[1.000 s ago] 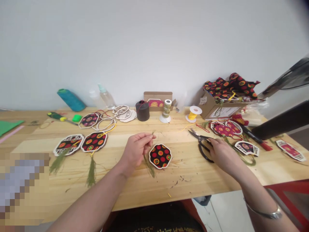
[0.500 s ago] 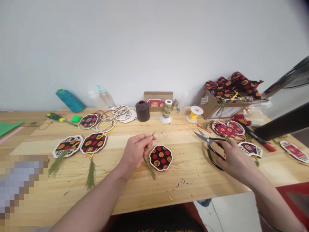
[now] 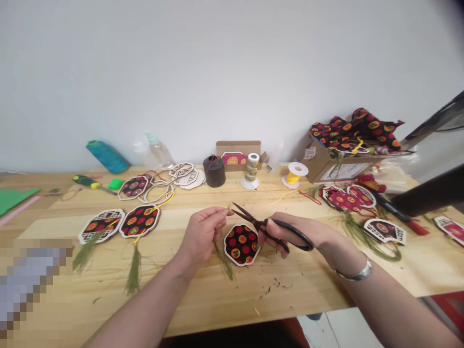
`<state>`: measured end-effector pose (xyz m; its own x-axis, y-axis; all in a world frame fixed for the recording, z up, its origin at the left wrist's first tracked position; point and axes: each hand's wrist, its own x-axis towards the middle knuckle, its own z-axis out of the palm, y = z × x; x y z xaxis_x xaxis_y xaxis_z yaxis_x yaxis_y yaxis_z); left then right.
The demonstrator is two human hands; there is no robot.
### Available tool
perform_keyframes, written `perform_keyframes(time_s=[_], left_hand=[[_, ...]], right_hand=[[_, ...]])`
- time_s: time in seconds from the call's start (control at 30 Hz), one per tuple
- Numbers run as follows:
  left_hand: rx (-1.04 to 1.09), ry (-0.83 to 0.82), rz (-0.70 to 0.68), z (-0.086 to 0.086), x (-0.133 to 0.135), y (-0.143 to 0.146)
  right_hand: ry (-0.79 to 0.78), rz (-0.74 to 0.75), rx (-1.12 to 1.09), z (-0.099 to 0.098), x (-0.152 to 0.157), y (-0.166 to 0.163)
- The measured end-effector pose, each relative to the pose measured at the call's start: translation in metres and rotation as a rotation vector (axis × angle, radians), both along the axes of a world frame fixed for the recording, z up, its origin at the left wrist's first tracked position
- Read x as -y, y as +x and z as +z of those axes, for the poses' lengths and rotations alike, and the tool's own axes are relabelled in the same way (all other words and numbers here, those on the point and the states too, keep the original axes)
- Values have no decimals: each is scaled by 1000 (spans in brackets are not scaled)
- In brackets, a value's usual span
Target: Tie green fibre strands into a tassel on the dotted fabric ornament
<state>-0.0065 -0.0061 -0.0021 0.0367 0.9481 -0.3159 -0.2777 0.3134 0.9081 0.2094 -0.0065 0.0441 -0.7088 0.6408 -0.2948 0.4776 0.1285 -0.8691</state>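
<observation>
My left hand (image 3: pixel 203 233) is closed on a green thread tassel (image 3: pixel 224 261); its strands hang below the fingers and a short end sticks out at the fingertips. My right hand (image 3: pixel 286 232) grips black-handled scissors (image 3: pixel 258 224). Their blades are parted and point left, with the tips right by my left fingertips. Below the blades lies a flower-shaped ornament (image 3: pixel 241 244) with a pale wooden edge and black fabric patterned in red and orange; my right hand hides part of its right side.
At left lie two finished-looking ornaments with tassels (image 3: pixel 140 221). Along the wall stand a teal thread cone (image 3: pixel 108 156), a black spool (image 3: pixel 214 171), a green thread spool (image 3: pixel 252 169), a yellow cord spool (image 3: pixel 293 175) and a cardboard box (image 3: pixel 322 166) of fabric. A dark post (image 3: pixel 427 186) slants in at right.
My right hand has lifted the scissors from the right side of the table and brought them left to my left fingertips. My left hand stays nearly in place with the tassel.
</observation>
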Motion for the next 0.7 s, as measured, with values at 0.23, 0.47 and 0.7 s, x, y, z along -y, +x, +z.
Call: perform_keyframes(time_s=[0.23,0.47,0.7], left_hand=[[-52,-6,6,1,1,6],[-70,26,-27,4,4,11],[-115,41,-82,-1,5,10]], right_hand=[[-42,-48,-69,-16,-2,4],[-14,-21,-91,-18,-3,5],[14,-35,-107,-22,-3,4]])
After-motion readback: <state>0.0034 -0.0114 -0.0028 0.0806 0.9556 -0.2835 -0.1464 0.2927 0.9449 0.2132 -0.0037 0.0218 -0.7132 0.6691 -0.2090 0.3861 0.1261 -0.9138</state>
